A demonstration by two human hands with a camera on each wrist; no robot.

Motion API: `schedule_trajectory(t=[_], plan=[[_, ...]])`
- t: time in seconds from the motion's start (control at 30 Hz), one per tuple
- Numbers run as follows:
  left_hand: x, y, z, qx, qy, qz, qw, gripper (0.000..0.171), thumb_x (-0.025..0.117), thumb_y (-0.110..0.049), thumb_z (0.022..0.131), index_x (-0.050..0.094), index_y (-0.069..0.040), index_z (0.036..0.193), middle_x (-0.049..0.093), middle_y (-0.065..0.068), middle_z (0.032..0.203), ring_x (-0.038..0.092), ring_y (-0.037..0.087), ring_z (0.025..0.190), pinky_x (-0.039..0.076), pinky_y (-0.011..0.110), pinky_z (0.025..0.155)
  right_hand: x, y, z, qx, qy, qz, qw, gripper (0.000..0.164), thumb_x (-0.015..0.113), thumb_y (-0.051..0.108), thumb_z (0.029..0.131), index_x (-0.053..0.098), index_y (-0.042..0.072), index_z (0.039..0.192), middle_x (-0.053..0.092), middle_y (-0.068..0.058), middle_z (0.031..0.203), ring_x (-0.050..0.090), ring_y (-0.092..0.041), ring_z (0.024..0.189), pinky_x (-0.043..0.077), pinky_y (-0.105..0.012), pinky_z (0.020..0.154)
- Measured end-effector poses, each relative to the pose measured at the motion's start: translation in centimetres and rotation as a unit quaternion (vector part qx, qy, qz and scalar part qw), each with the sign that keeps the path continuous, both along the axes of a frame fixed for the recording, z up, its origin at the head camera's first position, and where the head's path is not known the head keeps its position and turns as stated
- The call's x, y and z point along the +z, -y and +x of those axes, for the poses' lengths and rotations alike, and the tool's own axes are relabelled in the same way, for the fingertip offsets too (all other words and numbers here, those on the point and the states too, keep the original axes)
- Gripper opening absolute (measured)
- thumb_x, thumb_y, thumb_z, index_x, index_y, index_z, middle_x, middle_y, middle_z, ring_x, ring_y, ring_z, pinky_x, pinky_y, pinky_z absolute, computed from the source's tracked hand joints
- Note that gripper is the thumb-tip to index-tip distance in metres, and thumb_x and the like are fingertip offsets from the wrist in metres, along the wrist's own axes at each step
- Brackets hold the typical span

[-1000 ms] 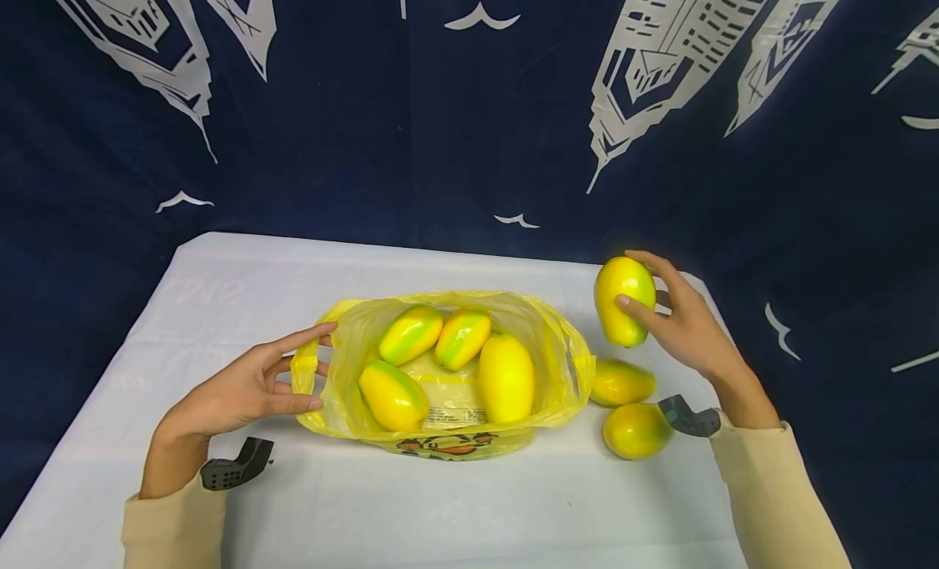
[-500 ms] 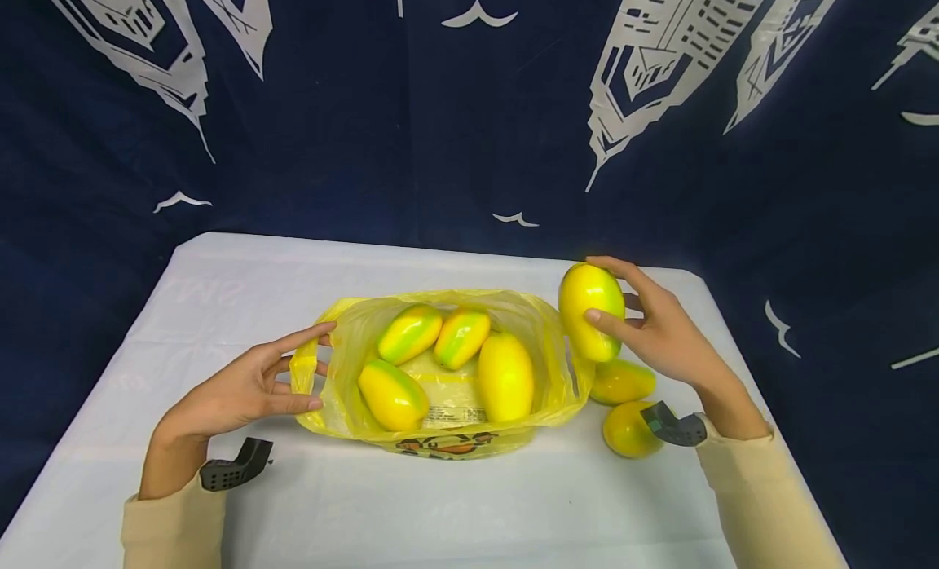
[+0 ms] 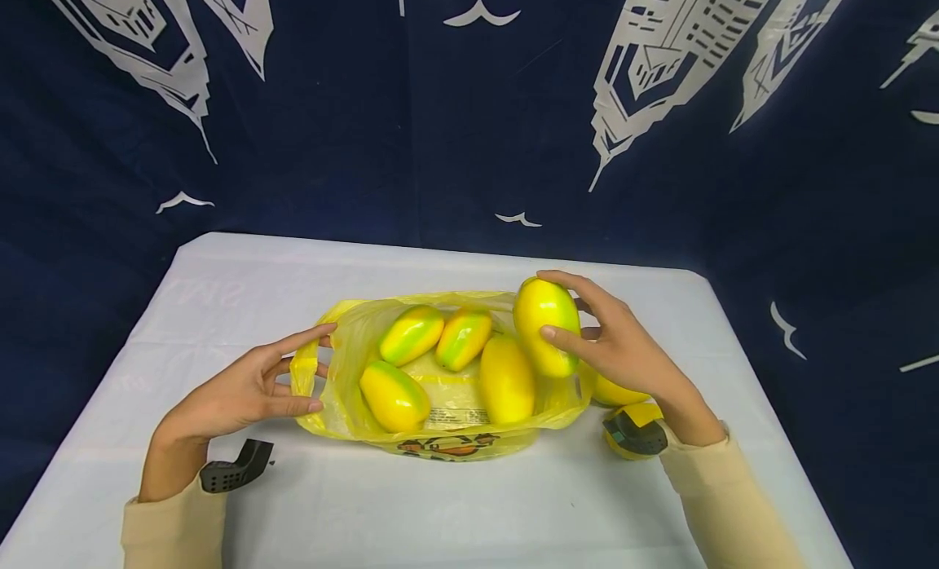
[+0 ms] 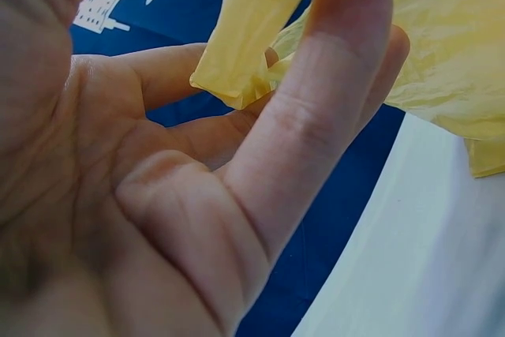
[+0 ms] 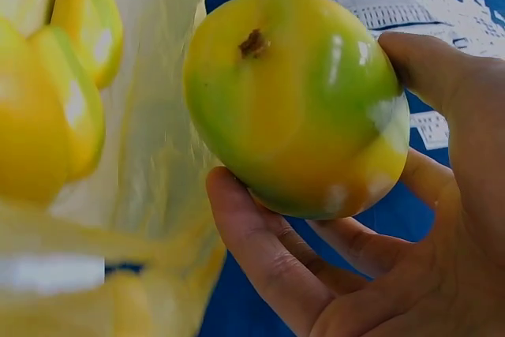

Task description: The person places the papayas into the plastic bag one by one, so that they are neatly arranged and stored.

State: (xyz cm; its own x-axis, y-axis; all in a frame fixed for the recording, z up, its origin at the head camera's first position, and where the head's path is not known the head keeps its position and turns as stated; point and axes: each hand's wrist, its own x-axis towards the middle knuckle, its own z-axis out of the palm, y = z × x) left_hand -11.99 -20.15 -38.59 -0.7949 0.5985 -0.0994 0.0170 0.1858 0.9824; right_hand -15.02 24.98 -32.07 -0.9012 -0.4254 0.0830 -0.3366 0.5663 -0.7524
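Observation:
A thin yellow plastic bag (image 3: pixel 367 436) stands open-mouthed on the table with several mangoes (image 3: pixel 508 380) inside. My left hand (image 3: pixel 231 394) holds its left handle, the fingers hooked through the loop; in the left wrist view the handle (image 4: pixel 252 21) runs among the fingers. My right hand (image 3: pixel 623 341) grips another yellow-green mango (image 3: pixel 541 312), thumb on the near side and fingers round the far side. In the head view this mango overlaps the bag's right end. The right wrist view shows the stem end of the held mango (image 5: pixel 276 100) beside the bag's wall (image 5: pixel 158 116).
Two more mangoes lie right of the bag, the farther mango (image 3: pixel 616 394) partly behind the right wrist and the nearer mango (image 3: pixel 619 451) mostly covered by the wrist camera (image 3: pixel 637 432). A white-covered table (image 3: pixel 411 512) meets a dark blue patterned cloth (image 3: pixel 352 145) behind.
My right hand has carried the held mango leftward and slightly nearer, from the table's right side to the bag's right end. The left hand and bag have stayed put.

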Motion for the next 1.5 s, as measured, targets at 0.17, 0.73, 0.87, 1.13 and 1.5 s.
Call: schedule_trajectory(t=[0.17, 0.73, 0.87, 1.13, 1.5], plan=[[0.1, -0.1, 0.0, 0.002, 0.001, -0.003, 1.0000, 0.094, 0.076, -0.003, 0.087, 0.018, -0.009, 0.161, 0.006, 0.021, 0.166, 0.073, 0.027, 0.098, 0.062, 0.035, 0.081, -0.6, 1.5, 0.4, 0.037, 0.011, -0.020, 0.999, 0.065, 0.073, 0.022, 0.093, 0.042, 0.032, 0.150, 0.044, 0.001, 0.150, 0.052, -0.030, 0.131, 0.061, -0.033, 0.088], [0.0, -0.2, 0.0, -0.006, 0.007, 0.012, 0.9999, 0.095, 0.075, -0.001, 0.087, 0.015, -0.007, 0.161, 0.006, 0.025, 0.165, 0.071, 0.026, 0.105, 0.062, 0.037, 0.083, -3.6, 5.4, -0.1, 0.098, -0.019, -0.007, 0.995, 0.062, 0.074, 0.029, 0.092, 0.047, 0.028, 0.148, 0.047, 0.004, 0.147, 0.047, -0.018, 0.129, 0.061, -0.033, 0.081], [0.0, -0.2, 0.0, -0.006, 0.008, 0.011, 0.9999, 0.095, 0.075, -0.001, 0.087, 0.015, -0.007, 0.161, 0.007, 0.025, 0.165, 0.072, 0.026, 0.105, 0.062, 0.037, 0.083, -4.4, 6.2, -0.3, 0.095, -0.020, 0.010, 0.995, 0.061, 0.074, 0.030, 0.093, 0.048, 0.028, 0.148, 0.048, 0.004, 0.148, 0.047, -0.018, 0.130, 0.057, -0.035, 0.090], [-0.1, -0.2, -0.1, -0.004, 0.006, 0.006, 1.0000, 0.095, 0.076, -0.003, 0.087, 0.016, -0.008, 0.161, 0.007, 0.025, 0.165, 0.072, 0.026, 0.104, 0.062, 0.037, 0.083, -5.9, 7.6, -0.5, 0.097, -0.024, 0.052, 0.994, 0.061, 0.073, 0.031, 0.094, 0.048, 0.021, 0.148, 0.050, -0.004, 0.146, 0.051, -0.020, 0.123, 0.050, -0.040, 0.097], [-0.1, -0.1, 0.0, -0.001, -0.004, -0.005, 1.0000, 0.094, 0.076, -0.004, 0.087, 0.018, -0.009, 0.161, 0.006, 0.022, 0.166, 0.072, 0.026, 0.102, 0.062, 0.036, 0.081, -6.8, 8.7, 0.1, 0.098, 0.006, 0.087, 0.991, 0.061, 0.071, 0.036, 0.094, 0.047, 0.026, 0.149, 0.047, -0.008, 0.142, 0.049, -0.022, 0.123, 0.048, -0.045, 0.102]])
